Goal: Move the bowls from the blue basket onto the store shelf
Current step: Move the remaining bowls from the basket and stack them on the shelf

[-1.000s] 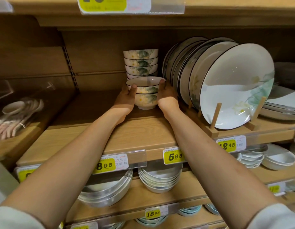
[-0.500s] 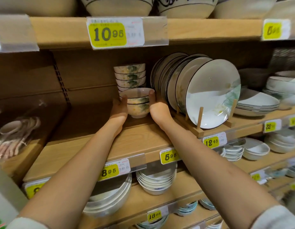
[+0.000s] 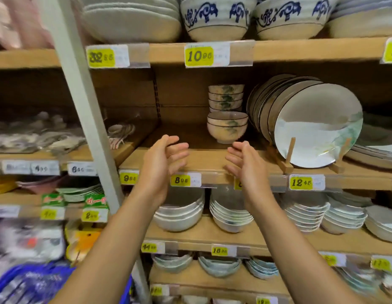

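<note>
Toward the lower left corner of the frame, the blue basket [image 3: 26, 284] is sitting well below the left hand [image 3: 160, 163], which is hovering nearer to it than the right hand [image 3: 245, 165]. Both hands' fingers [image 3: 179, 147] are spreading loosely, gripping nothing. At centre, two nested bowls [image 3: 227, 128] are resting on the shelf [image 3: 204, 159], just above the hands. Yellow price tags [image 3: 300, 182] are showing 10, 8 and 12 45; the smaller print is blurring out.
</note>
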Demonstrator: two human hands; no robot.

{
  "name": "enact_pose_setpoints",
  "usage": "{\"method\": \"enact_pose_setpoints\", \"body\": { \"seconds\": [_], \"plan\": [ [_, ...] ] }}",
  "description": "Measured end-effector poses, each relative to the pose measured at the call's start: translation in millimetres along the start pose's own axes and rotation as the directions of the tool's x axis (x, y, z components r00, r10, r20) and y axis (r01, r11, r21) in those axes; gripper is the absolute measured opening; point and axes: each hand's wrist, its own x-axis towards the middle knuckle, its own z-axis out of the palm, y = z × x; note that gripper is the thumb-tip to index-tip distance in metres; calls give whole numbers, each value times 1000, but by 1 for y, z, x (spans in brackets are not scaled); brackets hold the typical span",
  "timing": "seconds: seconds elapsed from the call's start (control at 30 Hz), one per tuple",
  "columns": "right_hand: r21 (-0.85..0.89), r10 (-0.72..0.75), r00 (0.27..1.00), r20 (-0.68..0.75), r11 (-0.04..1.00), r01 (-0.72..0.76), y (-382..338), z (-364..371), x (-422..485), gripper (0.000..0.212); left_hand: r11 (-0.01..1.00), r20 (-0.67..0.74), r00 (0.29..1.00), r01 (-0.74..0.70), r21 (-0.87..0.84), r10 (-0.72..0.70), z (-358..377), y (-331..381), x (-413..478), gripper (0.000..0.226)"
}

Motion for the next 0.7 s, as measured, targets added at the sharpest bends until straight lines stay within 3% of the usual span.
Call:
{"method": "enact_pose_setpoints", "body": {
  "seconds": [0.13, 0.27, 0.43, 0.7],
  "plan": [
    [93, 78, 993, 86, 992, -86, 11, 2, -50, 25, 999, -84, 996, -19, 39, 22, -40, -4, -75, 38],
    [47, 147, 953, 265, 985, -165, 37, 19, -107, 30, 996, -203, 978, 69, 50, -57, -90, -19, -139, 43],
    [-28, 266, 855, 445, 958, -284, 64, 64, -168, 28, 986, -376, 918, 159, 45, -131, -164, -25, -191, 41],
    [-198, 349, 721, 599, 937, -288, 103, 166, -231, 25, 967, -542, 824, 244, 72, -168, -286, -13, -226, 40]
  ]
}}
